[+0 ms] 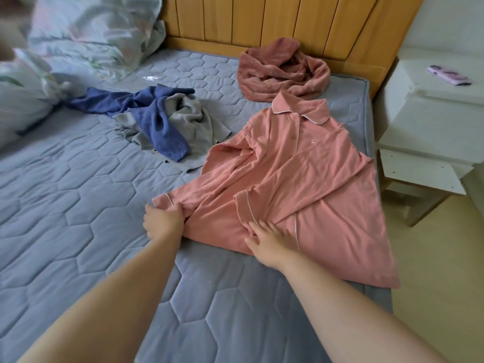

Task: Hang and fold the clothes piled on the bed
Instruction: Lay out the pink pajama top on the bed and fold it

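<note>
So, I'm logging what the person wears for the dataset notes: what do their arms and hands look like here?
Both forearms are bare, with no sleeves in view. The left hand and right hand wear no gloves, and no rings, watch or bracelets show at either wrist. Nothing is marked on them.

The quilted grey-blue mattress [78,205] lies bare across its left and near parts, open to a reaching hand. Further back, a crumpled blue and grey heap of clothes [162,121] blocks the middle, and a dusty-pink bunched towel [282,69] sits against the wooden slatted headboard [262,19]. A spread salmon-pink pyjama shirt [301,184] covers the right side to the edge, beside a white bedside table [429,121].
</note>
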`<state>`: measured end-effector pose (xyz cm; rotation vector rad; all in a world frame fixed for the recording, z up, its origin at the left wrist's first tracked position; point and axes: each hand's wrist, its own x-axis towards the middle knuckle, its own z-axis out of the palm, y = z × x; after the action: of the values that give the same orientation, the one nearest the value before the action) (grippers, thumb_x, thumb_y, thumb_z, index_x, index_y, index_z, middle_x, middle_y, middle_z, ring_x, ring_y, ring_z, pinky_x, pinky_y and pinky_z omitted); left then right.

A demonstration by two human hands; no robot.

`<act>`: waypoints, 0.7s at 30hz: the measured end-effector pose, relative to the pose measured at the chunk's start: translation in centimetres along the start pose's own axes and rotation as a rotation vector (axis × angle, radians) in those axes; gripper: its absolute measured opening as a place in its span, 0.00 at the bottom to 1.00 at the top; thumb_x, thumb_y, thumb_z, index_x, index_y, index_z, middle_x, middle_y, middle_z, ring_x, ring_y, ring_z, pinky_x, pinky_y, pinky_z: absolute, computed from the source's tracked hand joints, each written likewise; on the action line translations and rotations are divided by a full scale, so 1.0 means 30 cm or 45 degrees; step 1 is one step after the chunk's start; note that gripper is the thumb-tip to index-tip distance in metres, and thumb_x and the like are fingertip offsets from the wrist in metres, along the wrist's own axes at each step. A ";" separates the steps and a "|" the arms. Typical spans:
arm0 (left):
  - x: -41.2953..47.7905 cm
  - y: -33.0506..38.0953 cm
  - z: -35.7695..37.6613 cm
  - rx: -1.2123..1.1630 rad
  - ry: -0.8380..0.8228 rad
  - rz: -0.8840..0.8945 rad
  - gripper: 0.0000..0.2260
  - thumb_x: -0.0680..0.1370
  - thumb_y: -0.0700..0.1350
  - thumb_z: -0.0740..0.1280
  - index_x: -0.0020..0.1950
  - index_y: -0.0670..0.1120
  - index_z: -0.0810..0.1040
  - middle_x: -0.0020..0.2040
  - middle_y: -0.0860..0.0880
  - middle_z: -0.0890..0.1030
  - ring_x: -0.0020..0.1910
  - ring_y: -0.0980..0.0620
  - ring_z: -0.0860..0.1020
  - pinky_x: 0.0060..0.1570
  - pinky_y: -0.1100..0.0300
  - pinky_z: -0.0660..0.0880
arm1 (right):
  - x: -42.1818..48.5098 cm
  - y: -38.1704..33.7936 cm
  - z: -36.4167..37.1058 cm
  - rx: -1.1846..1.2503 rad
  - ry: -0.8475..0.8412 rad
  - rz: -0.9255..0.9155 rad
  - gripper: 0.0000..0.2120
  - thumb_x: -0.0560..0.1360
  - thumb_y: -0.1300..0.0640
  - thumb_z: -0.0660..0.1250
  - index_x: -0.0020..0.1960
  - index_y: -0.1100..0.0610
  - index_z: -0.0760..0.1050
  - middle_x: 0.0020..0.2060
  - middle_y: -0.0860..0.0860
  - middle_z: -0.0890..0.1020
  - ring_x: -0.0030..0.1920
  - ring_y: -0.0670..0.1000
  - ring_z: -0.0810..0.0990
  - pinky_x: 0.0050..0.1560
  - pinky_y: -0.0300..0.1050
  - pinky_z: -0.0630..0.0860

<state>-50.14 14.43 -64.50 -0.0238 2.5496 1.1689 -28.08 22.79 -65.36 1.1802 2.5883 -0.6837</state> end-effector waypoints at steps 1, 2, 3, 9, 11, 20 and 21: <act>0.013 0.015 -0.004 -0.127 -0.035 -0.087 0.31 0.73 0.51 0.70 0.70 0.37 0.64 0.66 0.37 0.72 0.65 0.38 0.70 0.61 0.48 0.69 | 0.000 0.001 0.008 -0.023 -0.032 0.013 0.25 0.79 0.40 0.47 0.75 0.40 0.51 0.77 0.45 0.53 0.77 0.48 0.49 0.73 0.54 0.50; 0.026 0.028 -0.009 -0.231 -0.082 -0.181 0.28 0.74 0.49 0.70 0.67 0.36 0.67 0.64 0.38 0.74 0.63 0.39 0.73 0.56 0.52 0.72 | 0.001 0.001 0.010 -0.035 -0.053 0.022 0.25 0.79 0.40 0.47 0.75 0.40 0.51 0.77 0.45 0.52 0.77 0.48 0.49 0.73 0.54 0.50; 0.033 0.047 -0.018 -0.321 -0.141 -0.268 0.25 0.74 0.47 0.70 0.65 0.36 0.69 0.62 0.39 0.76 0.60 0.40 0.75 0.51 0.55 0.72 | 0.006 0.000 0.004 -0.037 -0.078 0.028 0.25 0.79 0.40 0.48 0.76 0.40 0.51 0.77 0.45 0.52 0.77 0.48 0.48 0.73 0.55 0.50; 0.009 0.234 -0.091 -0.665 0.128 -0.083 0.17 0.82 0.50 0.58 0.66 0.41 0.73 0.62 0.43 0.77 0.62 0.44 0.75 0.57 0.58 0.69 | 0.027 -0.005 -0.055 0.301 -0.149 0.083 0.24 0.78 0.42 0.54 0.74 0.45 0.62 0.74 0.46 0.63 0.74 0.50 0.60 0.72 0.51 0.57; -0.017 0.364 -0.121 -0.801 0.116 0.102 0.16 0.82 0.50 0.57 0.66 0.44 0.72 0.61 0.47 0.77 0.61 0.48 0.76 0.57 0.61 0.68 | 0.016 0.006 -0.077 0.610 -0.083 0.125 0.17 0.78 0.44 0.57 0.62 0.48 0.76 0.61 0.47 0.78 0.64 0.51 0.73 0.63 0.45 0.68; -0.339 0.840 -0.113 -0.387 -0.300 1.307 0.08 0.79 0.39 0.59 0.41 0.46 0.72 0.35 0.53 0.72 0.38 0.50 0.70 0.37 0.57 0.64 | 0.033 0.051 -0.315 0.874 0.515 0.314 0.11 0.78 0.58 0.60 0.53 0.59 0.79 0.53 0.56 0.81 0.57 0.56 0.77 0.53 0.43 0.69; -0.383 0.865 -0.114 -0.286 -0.391 1.458 0.06 0.78 0.37 0.60 0.46 0.43 0.77 0.37 0.52 0.73 0.40 0.50 0.71 0.38 0.59 0.64 | 0.039 0.061 -0.369 1.005 0.559 0.333 0.10 0.78 0.58 0.60 0.50 0.58 0.79 0.53 0.58 0.81 0.57 0.57 0.78 0.55 0.46 0.71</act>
<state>-44.25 27.68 -39.85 1.5800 2.0615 1.6014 -27.51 30.06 -56.77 2.0416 2.4414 -1.6193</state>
